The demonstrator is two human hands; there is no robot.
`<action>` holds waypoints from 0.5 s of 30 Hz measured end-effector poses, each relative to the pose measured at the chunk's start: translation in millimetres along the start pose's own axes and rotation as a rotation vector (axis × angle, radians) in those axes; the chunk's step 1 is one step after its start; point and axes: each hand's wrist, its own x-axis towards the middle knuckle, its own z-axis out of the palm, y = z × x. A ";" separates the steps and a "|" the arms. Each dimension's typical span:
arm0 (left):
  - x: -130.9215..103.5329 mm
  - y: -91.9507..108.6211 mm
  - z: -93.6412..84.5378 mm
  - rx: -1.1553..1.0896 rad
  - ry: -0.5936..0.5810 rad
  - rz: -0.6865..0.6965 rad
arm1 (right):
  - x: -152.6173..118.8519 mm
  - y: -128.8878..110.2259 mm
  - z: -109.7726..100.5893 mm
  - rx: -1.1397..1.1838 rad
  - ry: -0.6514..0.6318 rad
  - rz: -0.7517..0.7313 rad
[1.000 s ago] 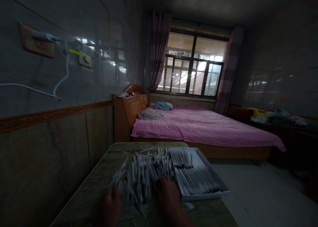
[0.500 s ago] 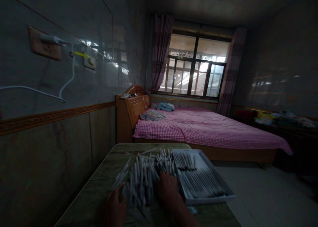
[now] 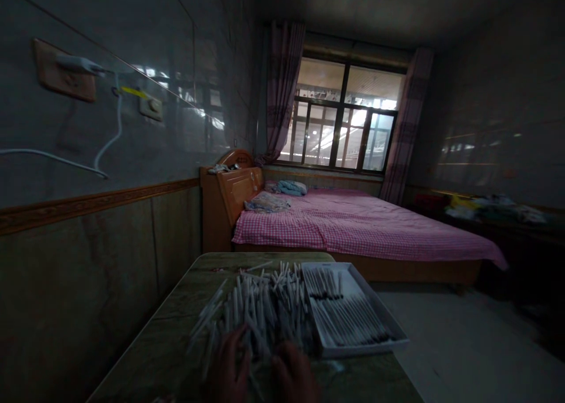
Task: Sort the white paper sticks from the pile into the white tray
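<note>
Both hands, left (image 3: pixel 229 365) and right (image 3: pixel 293 376), are spread loosely, nothing gripped, on the stick pile (image 3: pixel 256 309); sticks are best gathered parallel beside the tray (image 3: pixel 397 341).

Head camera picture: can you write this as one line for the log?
left hand: on pile of white sticks | right hand: on pile, near edge | white tray: right of pile, sticks in rows | table: holds both

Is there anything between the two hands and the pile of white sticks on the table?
Nothing visible does. The left hand and right hand lie at the near edge of the pile of white sticks, seemingly touching it. The white tray sits beside the pile, right.
</note>
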 end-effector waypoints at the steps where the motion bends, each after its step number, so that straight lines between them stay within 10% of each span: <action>1: -2.6 0.3 -0.4 0.040 -0.009 0.074 | -5.5 4.0 4.7 0.073 -0.010 0.013; 5: -2.0 -3.0 -8.5 0.210 0.035 0.338 | -13.7 4.2 6.8 0.156 -0.033 0.066; 15: 6.1 -11.2 -11.9 0.451 0.072 0.470 | -3.4 2.5 -11.0 0.188 -0.121 0.097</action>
